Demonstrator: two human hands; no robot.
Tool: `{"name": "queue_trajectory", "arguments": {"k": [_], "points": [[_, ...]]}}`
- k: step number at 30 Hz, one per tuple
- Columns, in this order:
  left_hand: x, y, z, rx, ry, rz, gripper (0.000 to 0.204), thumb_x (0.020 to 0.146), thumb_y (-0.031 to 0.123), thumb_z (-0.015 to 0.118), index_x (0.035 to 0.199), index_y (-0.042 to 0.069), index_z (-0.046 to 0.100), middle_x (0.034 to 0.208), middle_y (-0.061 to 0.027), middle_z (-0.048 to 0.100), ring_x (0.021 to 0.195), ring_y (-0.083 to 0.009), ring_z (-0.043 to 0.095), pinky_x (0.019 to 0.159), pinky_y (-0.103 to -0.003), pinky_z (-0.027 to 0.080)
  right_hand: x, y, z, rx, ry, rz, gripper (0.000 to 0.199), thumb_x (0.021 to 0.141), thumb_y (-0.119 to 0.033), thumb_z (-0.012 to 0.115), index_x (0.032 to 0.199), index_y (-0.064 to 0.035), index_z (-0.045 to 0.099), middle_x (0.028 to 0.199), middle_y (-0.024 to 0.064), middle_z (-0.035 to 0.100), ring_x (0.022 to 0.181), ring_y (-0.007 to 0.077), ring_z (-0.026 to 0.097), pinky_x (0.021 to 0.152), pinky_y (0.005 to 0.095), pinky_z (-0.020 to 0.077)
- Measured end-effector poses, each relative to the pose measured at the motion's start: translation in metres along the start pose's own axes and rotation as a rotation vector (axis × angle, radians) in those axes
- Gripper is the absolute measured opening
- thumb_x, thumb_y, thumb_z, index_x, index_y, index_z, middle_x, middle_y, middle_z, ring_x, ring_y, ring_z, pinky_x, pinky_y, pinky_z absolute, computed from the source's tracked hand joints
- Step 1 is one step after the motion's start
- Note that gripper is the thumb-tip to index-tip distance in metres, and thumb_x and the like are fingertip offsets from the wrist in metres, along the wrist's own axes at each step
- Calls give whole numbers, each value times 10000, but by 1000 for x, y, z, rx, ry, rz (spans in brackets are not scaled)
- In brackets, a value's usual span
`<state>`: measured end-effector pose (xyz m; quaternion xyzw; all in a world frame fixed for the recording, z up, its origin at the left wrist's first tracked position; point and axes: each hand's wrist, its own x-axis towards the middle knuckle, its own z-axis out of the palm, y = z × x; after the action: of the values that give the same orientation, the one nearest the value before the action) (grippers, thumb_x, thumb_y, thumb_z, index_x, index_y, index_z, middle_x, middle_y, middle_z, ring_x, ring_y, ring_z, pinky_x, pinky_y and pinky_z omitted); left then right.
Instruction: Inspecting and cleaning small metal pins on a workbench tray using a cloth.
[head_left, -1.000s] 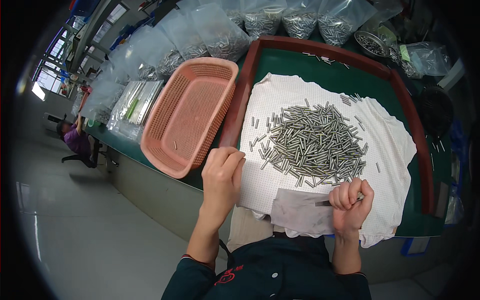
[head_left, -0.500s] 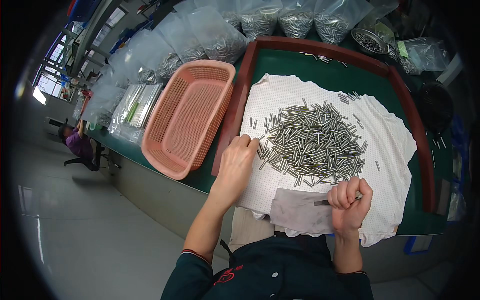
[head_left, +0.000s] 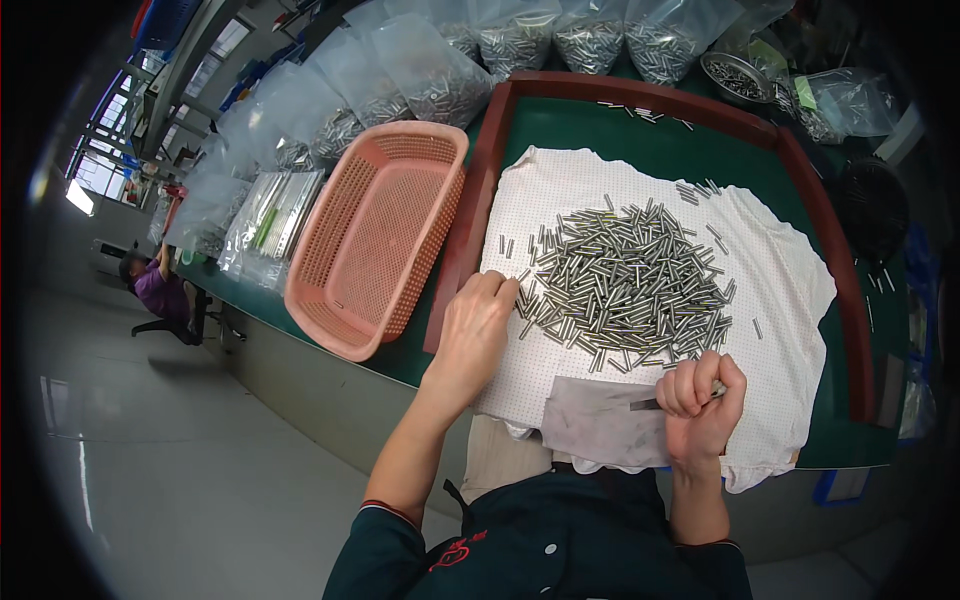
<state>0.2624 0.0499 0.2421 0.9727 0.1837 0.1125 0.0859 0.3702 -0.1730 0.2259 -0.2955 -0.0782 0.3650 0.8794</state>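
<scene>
A heap of short silvery metal pins (head_left: 630,285) lies on a white dotted cloth (head_left: 780,400). At the heap's left edge, my left hand (head_left: 475,325) rests on the cloth with its fingers bent together; its fingertips are turned away, and what they hold, if anything, is hidden. My right hand (head_left: 703,405) is closed in a fist around a slim metal tool (head_left: 645,405), whose flat dark tip sticks out to the left. Most of that tool is covered by the fingers. Under the tip lies a greyish, stained cloth piece (head_left: 595,425) along the near edge of the white cloth.
A red-brown raised rim (head_left: 800,170) frames the green tabletop (head_left: 560,120). To the left stands a pink perforated basket (head_left: 375,240). Clear bags of pins (head_left: 440,90) line the back, with a metal bowl (head_left: 738,78) at the far right. A seated person (head_left: 165,290) is far left.
</scene>
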Motion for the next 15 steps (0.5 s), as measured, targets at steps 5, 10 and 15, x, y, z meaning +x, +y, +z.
{"name": "queue_trajectory", "arguments": {"k": [5,10,15], "points": [[3,1,1,0,24,-2,277,692,-76,495,952,-27,579,892,-139,566,879,-296,544,761,-386,446,0,0,0,0,3,1,386,931,-271,249,586,-108,309,456,-4,283,417,95,191,442,256,218],[5,2,-1,-20,54,83,292,681,-81,491,954,-21,572,877,-121,556,866,-287,534,764,-382,433,0,-1,1,7,9,0,384,929,-270,254,585,-109,310,456,-4,284,417,95,191,442,256,218],[0,2,-7,80,-30,117,176,690,-45,517,841,-5,596,828,-108,552,787,-267,522,724,-352,424,0,0,-1,10,25,3,386,928,-272,259,581,-111,312,454,-3,284,414,95,191,436,254,214]]}}
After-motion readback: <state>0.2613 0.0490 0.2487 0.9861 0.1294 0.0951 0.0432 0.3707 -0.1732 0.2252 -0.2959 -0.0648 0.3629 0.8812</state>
